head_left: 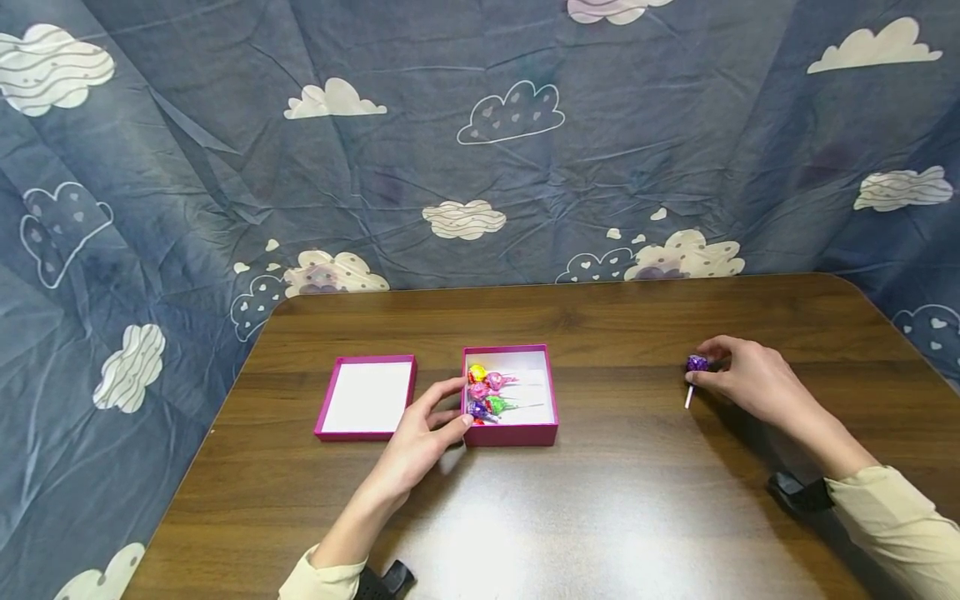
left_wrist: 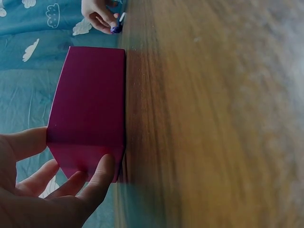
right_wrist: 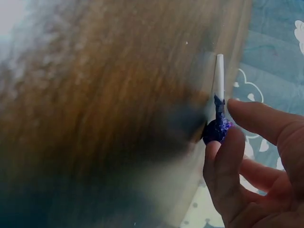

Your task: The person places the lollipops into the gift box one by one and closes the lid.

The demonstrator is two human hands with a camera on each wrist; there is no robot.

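A magenta box [head_left: 513, 436] with a white inside stands on the table, several wrapped lollipops [head_left: 480, 390] lying along its left part. My left hand [head_left: 417, 437] rests its fingertips against the box's left side, near the front corner. In the left wrist view, the fingers [left_wrist: 102, 175] touch the box's end wall [left_wrist: 76, 159], with the contents out of sight. Far to the right, my right hand [head_left: 750, 379] pinches a purple-wrapped lollipop [head_left: 697, 363] at the table surface. Its white stick [right_wrist: 220, 76] shows in the right wrist view, the fingertips around the candy head.
Left of the box lies its magenta-edged lid [head_left: 367, 398], white inside facing up. The brown wooden table [head_left: 600, 500] ends at the back against a blue cloud-patterned cloth [head_left: 420, 150]. Black wrist straps [head_left: 801, 493] sit at both cuffs.
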